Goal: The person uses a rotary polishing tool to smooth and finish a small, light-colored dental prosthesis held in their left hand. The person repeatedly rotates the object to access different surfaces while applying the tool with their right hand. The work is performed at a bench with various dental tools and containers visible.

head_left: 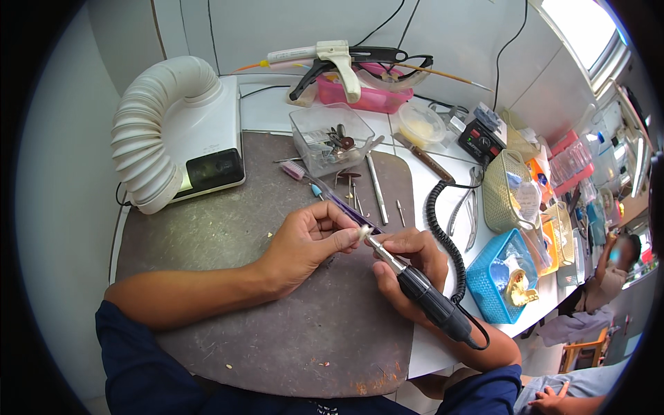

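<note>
Above the middle of a dark grey work mat [228, 325], my left hand [311, 238] is closed, pinching a small cream-white piece [364, 231] between thumb and fingertips. Its exact kind is too small to make out. In my right hand [415, 259] is a black and silver rotary handpiece [423, 290], gripped like a pen. The handpiece's tip meets the white piece or is very close to it; fingers hide the contact. A coiled black cord [430, 207] lies beside the handpiece.
A white dust extractor with a ribbed hose [128, 149] stands far left. Past my hands are a clear box of discs [325, 155], loose burs [356, 197] and a metal tool [375, 187]. A blue basket with dental models [487, 283] is right. Other people are at the right edge.
</note>
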The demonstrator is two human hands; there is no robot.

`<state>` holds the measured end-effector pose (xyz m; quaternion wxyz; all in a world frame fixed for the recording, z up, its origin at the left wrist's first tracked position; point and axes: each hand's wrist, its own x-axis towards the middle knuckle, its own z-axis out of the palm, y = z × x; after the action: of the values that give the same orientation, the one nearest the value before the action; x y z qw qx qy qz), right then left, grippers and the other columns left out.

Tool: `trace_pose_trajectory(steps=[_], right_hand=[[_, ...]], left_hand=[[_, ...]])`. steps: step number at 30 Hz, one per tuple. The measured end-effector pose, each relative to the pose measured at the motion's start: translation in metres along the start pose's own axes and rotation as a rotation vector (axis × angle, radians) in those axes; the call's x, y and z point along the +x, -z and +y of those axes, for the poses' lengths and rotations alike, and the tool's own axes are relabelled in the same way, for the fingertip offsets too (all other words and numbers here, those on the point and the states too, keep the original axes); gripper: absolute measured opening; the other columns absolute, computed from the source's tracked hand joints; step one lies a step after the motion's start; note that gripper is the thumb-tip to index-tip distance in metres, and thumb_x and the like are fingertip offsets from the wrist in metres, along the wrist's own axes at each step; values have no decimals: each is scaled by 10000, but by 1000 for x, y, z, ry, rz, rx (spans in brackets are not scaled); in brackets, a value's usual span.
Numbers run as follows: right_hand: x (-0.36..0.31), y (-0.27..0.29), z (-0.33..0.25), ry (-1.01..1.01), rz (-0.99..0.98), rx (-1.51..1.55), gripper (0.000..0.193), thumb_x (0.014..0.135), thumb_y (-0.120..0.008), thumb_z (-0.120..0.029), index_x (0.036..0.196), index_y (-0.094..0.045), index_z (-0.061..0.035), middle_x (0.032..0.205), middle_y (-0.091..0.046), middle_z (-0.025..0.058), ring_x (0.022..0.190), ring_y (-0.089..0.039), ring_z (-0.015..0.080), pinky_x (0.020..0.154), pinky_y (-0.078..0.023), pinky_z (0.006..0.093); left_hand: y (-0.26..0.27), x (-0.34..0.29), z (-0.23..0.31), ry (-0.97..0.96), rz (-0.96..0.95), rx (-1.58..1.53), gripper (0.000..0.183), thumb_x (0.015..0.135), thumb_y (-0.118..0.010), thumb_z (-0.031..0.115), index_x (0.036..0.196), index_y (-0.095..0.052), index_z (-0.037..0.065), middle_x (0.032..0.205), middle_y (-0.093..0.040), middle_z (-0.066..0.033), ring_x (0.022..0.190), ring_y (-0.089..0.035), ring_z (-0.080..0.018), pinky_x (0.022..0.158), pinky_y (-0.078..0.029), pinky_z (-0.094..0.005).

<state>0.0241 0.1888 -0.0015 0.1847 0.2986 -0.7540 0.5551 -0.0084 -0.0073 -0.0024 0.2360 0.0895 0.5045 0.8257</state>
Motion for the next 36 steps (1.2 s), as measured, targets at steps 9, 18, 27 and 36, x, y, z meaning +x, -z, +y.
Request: trace_pose_trajectory(steps=[9, 18, 27, 36], right_hand=[[1, -2, -8, -232, 84, 165, 254, 845, -635, -24, 1072, -526, 15, 923, -620, 134, 914, -631, 178, 791, -496, 288], [5, -5, -10, -274, 9, 74, 304, 809, -682, 4, 1084, -551, 1, 912, -628, 121, 839, -650, 160, 688, -550, 261], [7, -1, -9, -242, -12, -38, 282, 803, -698, -21, 1053, -568, -1, 902, -630, 113, 817, -644, 152, 663, -538, 254], [6, -2, -9, -285, 5, -27, 272, 805, -707, -43, 1040, -574, -9, 878, -643, 107, 803, -639, 148, 682, -508, 249]], left_hand=[[-1, -1, 3, -51, -48, 56, 149, 871, -636, 71, 993, -570, 15, 937, -609, -55, 864, -600, -106, 783, -490, -228], [1, -3, 0, -71, -135, 80, 129, 866, -634, 49, 979, -580, 20, 962, -621, -51, 902, -606, -113, 831, -487, -240], [-2, -5, 6, -80, -176, 168, 119, 857, -652, 67, 953, -595, 24, 957, -626, -43, 911, -600, -102, 835, -484, -238], [1, -6, 5, -59, -166, 172, 129, 867, -642, 75, 973, -601, 13, 953, -624, -47, 893, -592, -90, 815, -484, -231]])
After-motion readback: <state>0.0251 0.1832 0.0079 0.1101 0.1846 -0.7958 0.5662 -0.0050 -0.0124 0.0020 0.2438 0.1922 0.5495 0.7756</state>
